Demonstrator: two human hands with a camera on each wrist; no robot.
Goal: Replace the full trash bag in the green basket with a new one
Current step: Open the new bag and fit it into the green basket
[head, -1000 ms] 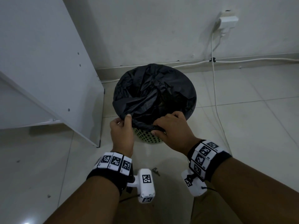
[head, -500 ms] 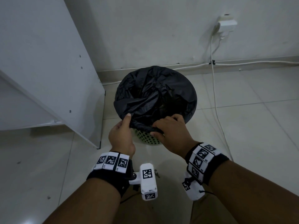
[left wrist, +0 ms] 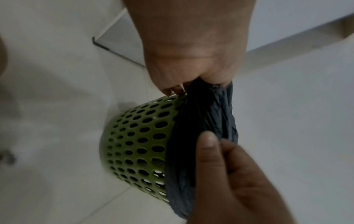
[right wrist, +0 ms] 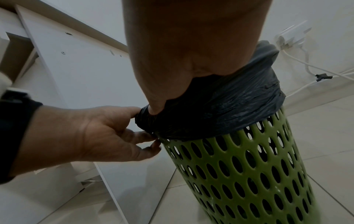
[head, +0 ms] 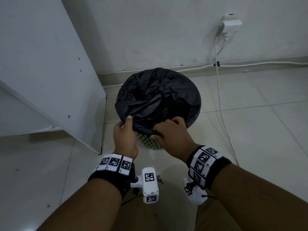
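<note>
**Green basket with black bag, both hands at near rim**

Head view: green basket (head: 149, 144), perforated, upright on tiled floor (head: 250, 130) beside white cabinet panel (head: 50, 64). Black trash bag (head: 158, 97) lines it, folded over the rim. Left hand (head: 125, 139) and right hand (head: 171, 135) pinch the bag's near edge. White cable (head: 220, 97) runs down the wall.

Left wrist view: left-hand fingers (left wrist: 172, 89) curled on gathered bag film at the rim; right thumb (left wrist: 208, 139) pressed against the bag.

Right wrist view: right thumb tucked into the fold; left hand pinching the edge just beside it.
</note>
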